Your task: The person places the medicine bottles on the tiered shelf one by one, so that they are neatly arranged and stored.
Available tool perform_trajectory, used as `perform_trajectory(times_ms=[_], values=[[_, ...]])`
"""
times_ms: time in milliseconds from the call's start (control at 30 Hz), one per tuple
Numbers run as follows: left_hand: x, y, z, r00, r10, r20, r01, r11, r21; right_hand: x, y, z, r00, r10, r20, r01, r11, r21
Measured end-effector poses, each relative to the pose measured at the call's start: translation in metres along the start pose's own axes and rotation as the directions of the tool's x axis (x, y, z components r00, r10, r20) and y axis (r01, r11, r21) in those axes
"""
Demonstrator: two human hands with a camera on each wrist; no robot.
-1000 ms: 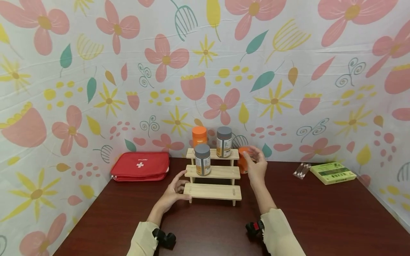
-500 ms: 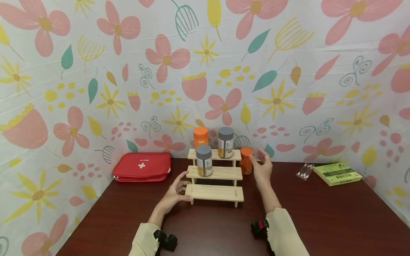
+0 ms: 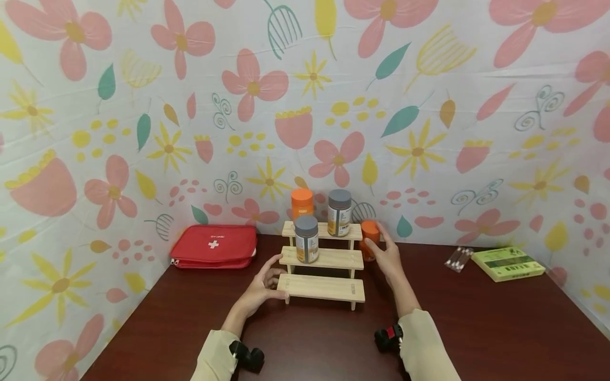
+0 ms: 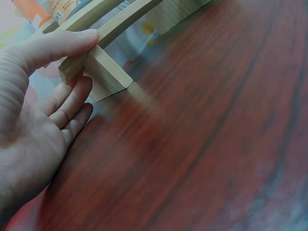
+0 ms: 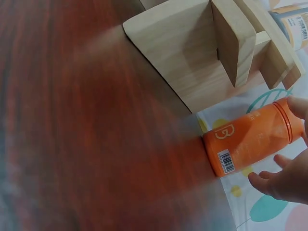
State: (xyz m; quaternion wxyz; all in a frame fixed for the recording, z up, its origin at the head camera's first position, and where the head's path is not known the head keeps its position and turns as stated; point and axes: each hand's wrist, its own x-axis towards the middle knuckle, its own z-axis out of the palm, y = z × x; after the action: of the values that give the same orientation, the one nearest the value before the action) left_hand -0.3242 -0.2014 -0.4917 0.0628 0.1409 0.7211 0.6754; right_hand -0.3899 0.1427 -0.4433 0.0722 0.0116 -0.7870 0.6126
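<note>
In the head view, a three-step wooden stand (image 3: 324, 258) stands on the table. My left hand (image 3: 259, 291) grips the left end of its lowest step, the thumb on top and the fingers beneath, as the left wrist view shows. An orange bottle (image 5: 250, 139) stands upright right of the stand, against the wall. My right hand (image 3: 387, 254) holds it around the lid, thumb on one side and fingers on the other; the lower fingers are loose beside it. On the top step are another orange bottle (image 3: 302, 203) and a grey-lidded jar (image 3: 339, 212); a second grey-lidded jar (image 3: 307, 241) is on the middle step.
A red first-aid pouch (image 3: 214, 247) lies at the back left of the dark wooden table (image 3: 314, 338). A clear packet of cotton swabs (image 3: 459, 259) and a yellow-green box (image 3: 508, 264) are at the right. A flower-patterned cloth (image 3: 257, 121) hangs behind.
My right hand drew back to the right from the orange bottle, then came back onto its lid. The left hand stays on the stand. The head view shifts slightly.
</note>
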Motion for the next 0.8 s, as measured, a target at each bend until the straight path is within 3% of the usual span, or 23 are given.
perform_trajectory(times_ms=[367,800], values=[[0.001,0.001,-0.001,1.000,0.015,0.017,-0.015,1.000,0.012,0.008,0.005,0.006,0.991,-0.041,-0.126,0.050,0.996,0.069],[0.001,0.001,-0.001,1.000,0.014,0.019,-0.014,1.000,0.017,0.003,0.011,0.010,0.957,-0.020,-0.291,0.082,0.976,0.201]])
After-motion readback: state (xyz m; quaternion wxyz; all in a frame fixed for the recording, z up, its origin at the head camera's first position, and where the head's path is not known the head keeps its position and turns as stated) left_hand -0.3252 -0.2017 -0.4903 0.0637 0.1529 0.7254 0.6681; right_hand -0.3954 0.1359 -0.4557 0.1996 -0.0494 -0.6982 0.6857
